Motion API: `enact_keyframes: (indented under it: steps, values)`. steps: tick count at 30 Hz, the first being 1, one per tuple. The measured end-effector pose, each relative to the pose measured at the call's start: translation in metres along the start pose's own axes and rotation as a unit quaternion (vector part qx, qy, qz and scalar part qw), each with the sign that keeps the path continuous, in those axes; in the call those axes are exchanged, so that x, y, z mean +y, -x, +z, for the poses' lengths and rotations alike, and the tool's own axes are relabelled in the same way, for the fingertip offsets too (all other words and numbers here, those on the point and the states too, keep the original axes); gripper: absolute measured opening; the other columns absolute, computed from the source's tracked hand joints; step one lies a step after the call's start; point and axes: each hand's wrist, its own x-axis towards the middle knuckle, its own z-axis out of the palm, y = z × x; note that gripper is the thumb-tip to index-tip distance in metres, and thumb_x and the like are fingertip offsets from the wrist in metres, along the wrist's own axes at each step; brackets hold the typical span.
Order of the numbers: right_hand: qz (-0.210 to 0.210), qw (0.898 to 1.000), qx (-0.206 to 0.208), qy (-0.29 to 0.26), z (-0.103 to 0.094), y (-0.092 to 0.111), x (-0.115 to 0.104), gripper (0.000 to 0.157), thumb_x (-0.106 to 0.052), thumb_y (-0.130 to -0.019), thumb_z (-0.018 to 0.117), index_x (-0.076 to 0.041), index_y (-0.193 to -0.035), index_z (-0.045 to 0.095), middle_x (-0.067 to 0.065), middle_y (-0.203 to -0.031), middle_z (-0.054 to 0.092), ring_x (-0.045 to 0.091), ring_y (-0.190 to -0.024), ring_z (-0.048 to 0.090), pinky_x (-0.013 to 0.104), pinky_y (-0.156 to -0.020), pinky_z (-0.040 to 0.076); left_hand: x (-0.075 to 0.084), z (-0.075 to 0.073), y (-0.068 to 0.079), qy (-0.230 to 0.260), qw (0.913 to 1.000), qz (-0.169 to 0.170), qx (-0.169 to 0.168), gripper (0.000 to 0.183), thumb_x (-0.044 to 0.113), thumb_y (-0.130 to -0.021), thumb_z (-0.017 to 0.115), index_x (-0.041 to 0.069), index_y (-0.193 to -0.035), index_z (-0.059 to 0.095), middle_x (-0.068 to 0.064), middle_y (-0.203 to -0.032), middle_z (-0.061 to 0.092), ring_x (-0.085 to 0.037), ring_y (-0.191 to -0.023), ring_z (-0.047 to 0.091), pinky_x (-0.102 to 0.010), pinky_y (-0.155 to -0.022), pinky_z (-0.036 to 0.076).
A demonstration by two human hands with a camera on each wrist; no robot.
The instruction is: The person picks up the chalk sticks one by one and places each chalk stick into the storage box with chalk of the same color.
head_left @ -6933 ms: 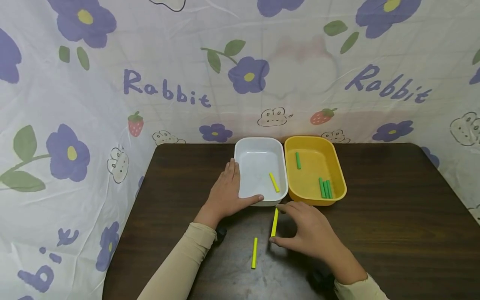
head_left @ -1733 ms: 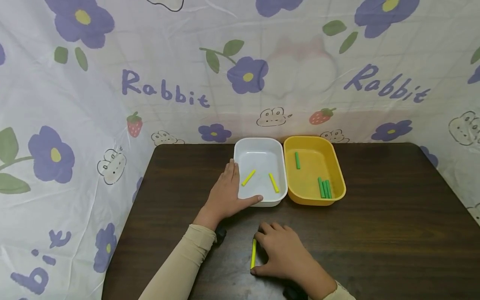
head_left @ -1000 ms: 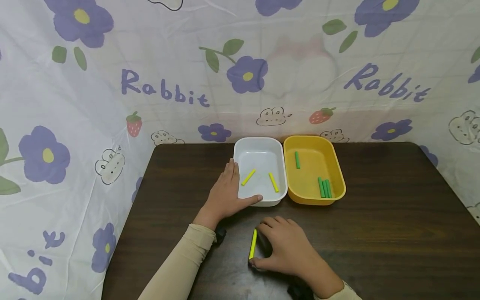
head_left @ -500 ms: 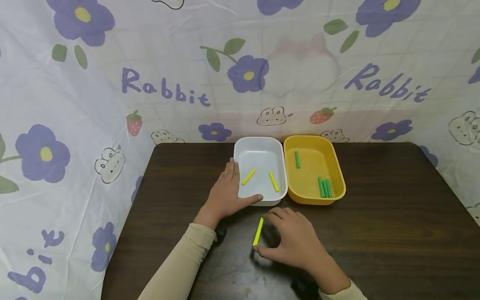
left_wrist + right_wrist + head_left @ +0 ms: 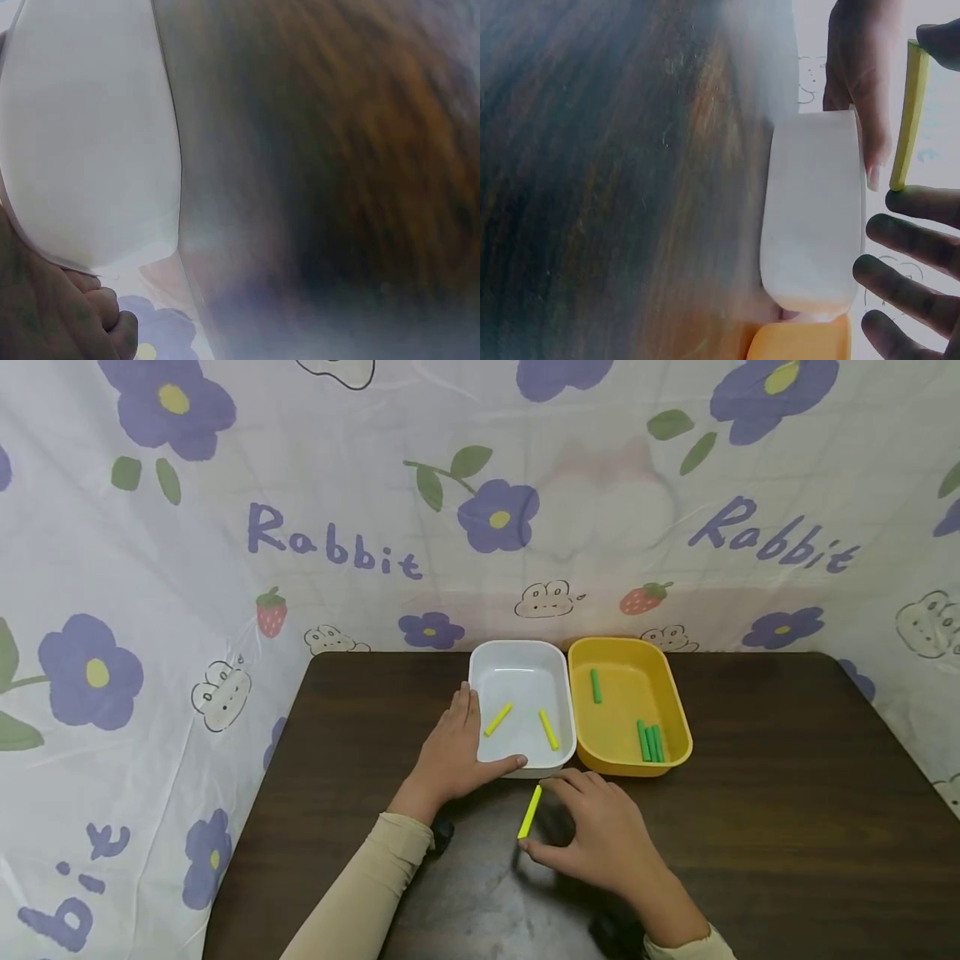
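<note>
In the head view my right hand [image 5: 603, 831] pinches a short yellow stick [image 5: 529, 812] by its two ends, between thumb and index finger. The stick is held above the table, just in front of the white tub [image 5: 521, 647]. The right wrist view shows the same yellow stick [image 5: 910, 116] spanning thumb to fingertip, the other fingers spread. My left hand [image 5: 450, 752] rests against the white tub, fingers straight along its left side and thumb over the front rim. Two yellow sticks [image 5: 549, 729] lie apart inside that tub.
A yellow tub [image 5: 630, 647] stands right beside the white one, with several green sticks [image 5: 643, 741] inside. Both stand at the back of the dark wooden table [image 5: 787, 793], in front of a printed cloth [image 5: 592, 518].
Since the earliest frame, a second yellow stick has come into the white tub. My right hand has lifted the last one off the table and moved it forward and right. My left hand stays put.
</note>
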Motion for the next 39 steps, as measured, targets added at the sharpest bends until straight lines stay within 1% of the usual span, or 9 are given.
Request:
enact_keyframes:
  steps: [4,9,13,18,23,27,31,34,39]
  values:
    - [0.002,1.0,0.007,-0.006,-0.001,-0.001,0.001,0.08,-0.07,-0.073,0.087,-0.017,-0.132,0.073,-0.001,-0.126,0.072,0.022,-0.107,0.069,0.046,-0.088,0.061,-0.001,0.001,0.002,0.001,1.0,-0.001,0.0,0.133,0.09,-0.085,0.055,0.001,-0.17,0.002,-0.016,-0.18,-0.001,-0.032,-0.167,0.011,-0.049,-0.131,0.027]
    - [0.005,1.0,0.019,-0.012,-0.001,-0.003,0.004,0.082,-0.069,-0.073,0.087,-0.018,-0.135,0.072,0.002,-0.13,0.072,0.025,-0.112,0.071,0.049,-0.09,0.061,-0.002,0.003,0.002,0.0,1.0,0.005,0.003,0.133,0.09,-0.086,0.055,-0.001,-0.169,0.004,-0.018,-0.179,0.001,-0.033,-0.166,0.013,-0.05,-0.13,0.029]
    - [0.007,0.999,0.034,-0.009,-0.001,-0.005,0.009,0.081,-0.068,-0.072,0.088,-0.015,-0.132,0.073,0.005,-0.13,0.071,0.027,-0.116,0.069,0.051,-0.094,0.06,-0.003,0.003,0.002,-0.001,1.0,0.004,0.005,0.133,0.09,-0.085,0.054,-0.002,-0.169,0.007,-0.018,-0.179,0.002,-0.033,-0.166,0.013,-0.05,-0.13,0.029]
    - [0.022,0.999,0.04,-0.007,-0.004,-0.009,0.017,0.08,-0.066,-0.072,0.088,-0.011,-0.129,0.075,0.01,-0.13,0.071,0.031,-0.121,0.065,0.054,-0.096,0.06,-0.003,0.003,0.003,-0.004,1.0,0.002,-0.001,0.133,0.091,-0.086,0.053,-0.002,-0.169,0.007,-0.017,-0.179,-0.001,-0.032,-0.167,0.011,-0.049,-0.131,0.027]
    - [0.035,0.998,0.047,-0.008,-0.006,-0.012,0.027,0.079,-0.064,-0.072,0.089,-0.01,-0.129,0.075,0.011,-0.129,0.071,0.033,-0.119,0.066,0.054,-0.093,0.06,-0.002,0.002,0.003,-0.004,1.0,0.002,-0.007,0.133,0.09,-0.086,0.053,-0.001,-0.169,0.005,-0.016,-0.179,-0.003,-0.031,-0.167,0.009,-0.049,-0.131,0.026]
    - [0.041,0.997,0.059,-0.011,-0.006,-0.012,0.034,0.076,-0.062,-0.073,0.089,-0.01,-0.127,0.075,0.011,-0.128,0.071,0.033,-0.117,0.067,0.054,-0.089,0.061,-0.003,0.003,0.002,-0.005,1.0,0.005,-0.002,0.133,0.091,-0.086,0.053,-0.002,-0.169,0.006,-0.017,-0.179,-0.002,-0.031,-0.167,0.009,-0.049,-0.131,0.026]
    - [0.047,0.997,0.061,-0.015,-0.006,-0.014,0.039,0.075,-0.062,-0.075,0.089,-0.01,-0.127,0.076,0.01,-0.127,0.071,0.031,-0.113,0.067,0.052,-0.084,0.061,-0.004,0.003,0.002,-0.004,1.0,0.008,0.004,0.132,0.091,-0.086,0.053,-0.002,-0.169,0.007,-0.018,-0.179,-0.001,-0.031,-0.167,0.009,-0.049,-0.131,0.026]
    - [0.052,0.997,0.061,-0.018,-0.006,-0.016,0.042,0.075,-0.062,-0.075,0.089,-0.009,-0.127,0.075,0.009,-0.127,0.071,0.031,-0.111,0.068,0.053,-0.086,0.061,-0.004,0.002,0.002,-0.001,0.9999,0.009,0.005,0.132,0.09,-0.086,0.053,-0.002,-0.169,0.007,-0.017,-0.179,-0.002,-0.031,-0.167,0.009,-0.049,-0.131,0.026]
    - [0.062,0.996,0.054,-0.018,-0.006,-0.02,0.046,0.075,-0.061,-0.077,0.088,-0.009,-0.129,0.074,0.01,-0.128,0.07,0.033,-0.115,0.067,0.057,-0.095,0.058,-0.003,0.001,0.002,0.001,0.9999,0.013,0.006,0.133,0.091,-0.086,0.053,-0.002,-0.169,0.006,-0.017,-0.179,-0.003,-0.031,-0.167,0.007,-0.048,-0.132,0.025]
